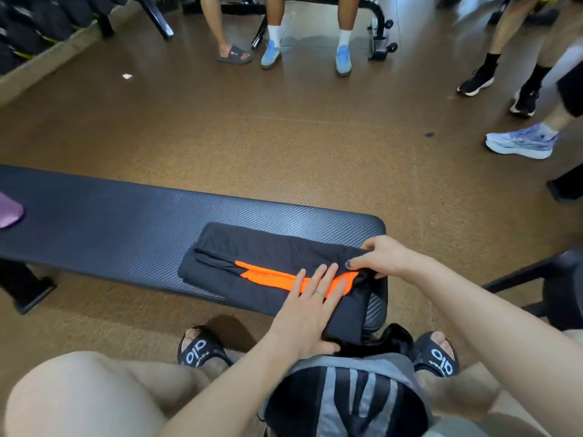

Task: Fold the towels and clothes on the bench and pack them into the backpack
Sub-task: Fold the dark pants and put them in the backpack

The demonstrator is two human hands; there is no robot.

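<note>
A brown gym floor (284,146) lies under a black padded tabletop (110,222). On its right end lies a folded black garment (258,247) with an orange stripe. A backpack (347,395) sits between the person's knees. The left hand (312,307) presses flat on the garment, fingers straight. The right hand (381,253) pinches the garment's right edge.

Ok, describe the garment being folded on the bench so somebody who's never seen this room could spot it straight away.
Find the long black padded bench crossing the brown floor. At its right end lies a folded black garment, the left hand flat on it and the right hand pinching its far corner. A bright orange stripe sets it apart from the grey-striped backpack below.
</note>
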